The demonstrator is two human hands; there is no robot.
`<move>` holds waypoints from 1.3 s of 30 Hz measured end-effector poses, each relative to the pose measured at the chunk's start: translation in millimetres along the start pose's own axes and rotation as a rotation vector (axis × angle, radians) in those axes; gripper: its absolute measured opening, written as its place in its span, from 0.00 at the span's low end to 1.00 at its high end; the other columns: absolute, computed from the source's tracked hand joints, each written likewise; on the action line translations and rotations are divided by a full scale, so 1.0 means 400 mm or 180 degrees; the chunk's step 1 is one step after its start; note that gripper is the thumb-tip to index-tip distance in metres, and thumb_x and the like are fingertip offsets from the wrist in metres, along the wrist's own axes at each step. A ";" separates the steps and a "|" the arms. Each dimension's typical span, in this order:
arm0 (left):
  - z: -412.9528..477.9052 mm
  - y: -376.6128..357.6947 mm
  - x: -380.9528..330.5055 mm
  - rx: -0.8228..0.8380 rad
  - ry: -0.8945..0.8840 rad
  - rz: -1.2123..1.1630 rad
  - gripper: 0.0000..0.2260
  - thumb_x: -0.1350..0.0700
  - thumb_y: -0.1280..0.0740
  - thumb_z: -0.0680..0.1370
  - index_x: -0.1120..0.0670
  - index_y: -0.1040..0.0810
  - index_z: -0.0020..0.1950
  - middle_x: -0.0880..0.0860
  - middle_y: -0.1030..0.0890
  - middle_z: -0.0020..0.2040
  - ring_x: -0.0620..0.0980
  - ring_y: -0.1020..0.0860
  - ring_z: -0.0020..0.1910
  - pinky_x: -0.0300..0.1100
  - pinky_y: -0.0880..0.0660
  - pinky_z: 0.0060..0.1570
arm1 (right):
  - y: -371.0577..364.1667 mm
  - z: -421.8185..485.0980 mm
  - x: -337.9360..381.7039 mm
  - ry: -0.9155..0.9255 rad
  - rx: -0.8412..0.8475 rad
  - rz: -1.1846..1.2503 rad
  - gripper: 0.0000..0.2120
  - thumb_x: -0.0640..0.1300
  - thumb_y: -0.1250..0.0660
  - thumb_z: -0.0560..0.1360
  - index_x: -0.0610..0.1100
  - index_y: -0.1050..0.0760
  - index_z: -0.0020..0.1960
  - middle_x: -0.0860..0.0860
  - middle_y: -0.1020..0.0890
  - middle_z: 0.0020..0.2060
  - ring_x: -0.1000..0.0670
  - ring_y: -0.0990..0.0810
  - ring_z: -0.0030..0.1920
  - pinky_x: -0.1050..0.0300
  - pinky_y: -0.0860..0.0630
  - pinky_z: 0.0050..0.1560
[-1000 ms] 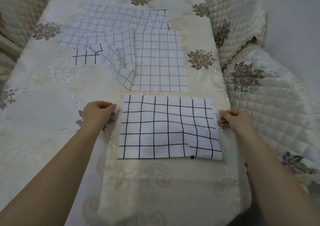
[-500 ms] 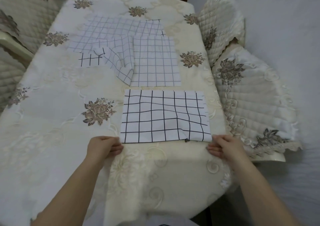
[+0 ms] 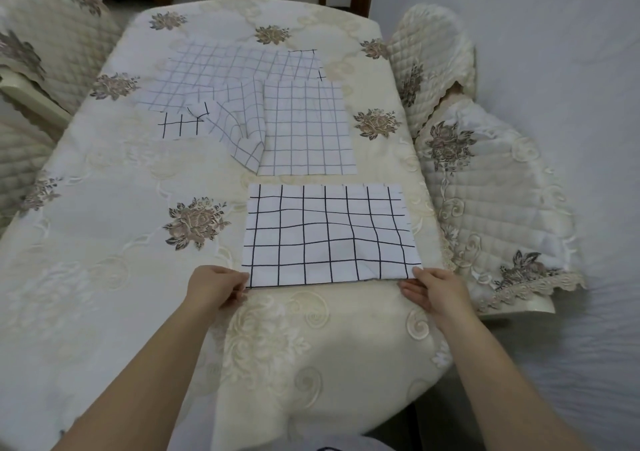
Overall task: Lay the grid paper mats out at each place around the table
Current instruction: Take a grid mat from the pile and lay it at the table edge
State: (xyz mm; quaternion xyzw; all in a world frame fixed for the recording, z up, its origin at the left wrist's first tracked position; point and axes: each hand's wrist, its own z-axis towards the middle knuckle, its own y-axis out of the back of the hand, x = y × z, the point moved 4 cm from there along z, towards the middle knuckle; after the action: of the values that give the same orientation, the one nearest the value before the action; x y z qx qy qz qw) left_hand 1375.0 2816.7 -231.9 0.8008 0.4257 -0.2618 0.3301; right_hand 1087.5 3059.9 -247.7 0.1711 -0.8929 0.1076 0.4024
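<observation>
Both hands are down at the near edge of the bold grid mat (image 3: 329, 236): the left hand (image 3: 216, 286) has curled fingers nipping its near left corner, and the right hand (image 3: 434, 291) has its thumb on top of the near right corner with the fingers tucked beneath. The hands sit a mat's width apart. The mat lies flat on the embroidered tablecloth (image 3: 121, 242) at about 5 o'clock on the table, slightly rippled toward its right side. Just beyond it, toward 12 o'clock, a jumble of pale grid mats (image 3: 304, 128) overlaps, one folded over itself (image 3: 242, 128) and a big sheet (image 3: 235, 69) spread behind. A small bold-lined piece (image 3: 180, 125) pokes out at the jumble's 9 o'clock side. A quilted chair (image 3: 491, 201) crowds the table at 3 o'clock, another (image 3: 433, 52) sits at 1 o'clock, and a third (image 3: 41, 35) at 10 o'clock.
</observation>
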 end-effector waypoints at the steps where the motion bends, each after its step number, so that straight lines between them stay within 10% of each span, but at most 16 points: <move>1: 0.001 0.006 0.003 0.0024 0.0001 0.0007 0.07 0.65 0.28 0.72 0.65 0.22 0.37 0.59 0.23 0.29 0.44 0.27 0.17 0.34 0.27 0.21 | 0.006 0.002 0.001 -0.0004 -0.0008 0.0006 0.05 0.35 0.37 0.78 0.34 0.27 0.44 0.42 0.18 0.27 0.50 0.17 0.27 0.60 0.19 0.29; 14: -0.032 0.007 0.021 0.0496 0.0206 -0.0483 0.04 0.66 0.30 0.74 0.65 0.24 0.43 0.67 0.18 0.39 0.58 0.16 0.33 0.42 0.21 0.27 | 0.003 -0.005 0.004 -0.0168 0.0016 0.0616 0.04 0.39 0.34 0.77 0.38 0.26 0.46 0.41 0.19 0.43 0.44 0.19 0.46 0.56 0.17 0.40; 25: -0.044 -0.035 0.047 0.0639 0.0567 -0.0991 0.04 0.70 0.32 0.74 0.66 0.26 0.46 0.71 0.18 0.40 0.60 0.16 0.33 0.43 0.20 0.26 | -0.010 0.001 0.009 -0.0201 -0.0219 0.0716 0.05 0.36 0.34 0.77 0.37 0.27 0.43 0.41 0.21 0.40 0.45 0.20 0.41 0.58 0.18 0.31; 31: -0.059 -0.078 0.051 0.0899 0.0710 -0.1268 0.10 0.69 0.33 0.75 0.70 0.26 0.55 0.68 0.17 0.40 0.62 0.15 0.38 0.43 0.20 0.29 | -0.063 -0.018 -0.038 -0.0461 0.0083 0.0651 0.09 0.43 0.30 0.75 0.38 0.24 0.50 0.39 0.19 0.48 0.42 0.18 0.48 0.51 0.21 0.51; 35: -0.087 -0.126 0.037 0.1098 0.0709 -0.1358 0.14 0.70 0.34 0.75 0.68 0.30 0.59 0.69 0.17 0.46 0.62 0.16 0.42 0.46 0.19 0.31 | -0.117 -0.054 -0.085 -0.0611 0.0404 0.0769 0.15 0.42 0.31 0.75 0.35 0.27 0.58 0.36 0.20 0.52 0.40 0.18 0.51 0.52 0.18 0.45; 39: -0.136 -0.172 0.020 0.1446 0.0594 -0.1216 0.04 0.70 0.35 0.76 0.64 0.29 0.46 0.66 0.16 0.42 0.58 0.15 0.38 0.44 0.19 0.32 | -0.157 -0.090 -0.114 -0.0761 0.0494 0.0839 0.10 0.40 0.32 0.75 0.34 0.25 0.53 0.37 0.19 0.49 0.40 0.18 0.50 0.50 0.20 0.50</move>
State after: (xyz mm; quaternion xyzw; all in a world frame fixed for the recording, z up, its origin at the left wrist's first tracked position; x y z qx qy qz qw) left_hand 1327.8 2890.6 -223.4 0.7801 0.5276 -0.3330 0.0470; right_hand 1164.9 3024.0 -255.4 0.0947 -0.9380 0.2069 0.2615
